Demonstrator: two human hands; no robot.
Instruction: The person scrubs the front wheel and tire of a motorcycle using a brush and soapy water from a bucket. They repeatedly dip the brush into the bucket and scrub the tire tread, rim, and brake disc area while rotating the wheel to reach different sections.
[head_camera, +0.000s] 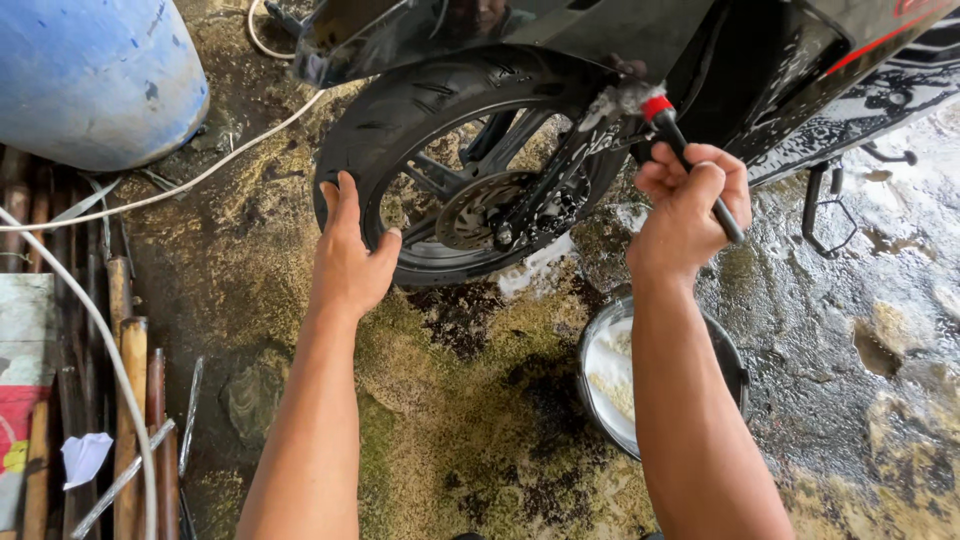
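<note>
On a wet, grimy concrete floor (840, 330), seen from above, a person's two bare arms reach towards the wheel (470, 165) of a black motorcycle (760, 60). The left hand (350, 255) lies flat against the black tyre at its lower left edge, fingers spread and pointing up, its grip loose and closed on nothing. The right hand (690, 205) is raised to the right of the wheel, its grip clamped around the black handle of a detailing brush (672, 125). The brush has a red collar and pale, soapy bristles, which touch the fork area beside the wheel's upper right. The wheel has black spokes and a metal brake disc near its hub, with white foam on the ground just below it. Beneath the right forearm stands a round bucket (612, 380) holding soapy water. A large blue barrel (95, 75) sits at the upper left, and a white hose (120, 380) curves across the floor on the left, beside rusty metal bars (132, 400).
</note>
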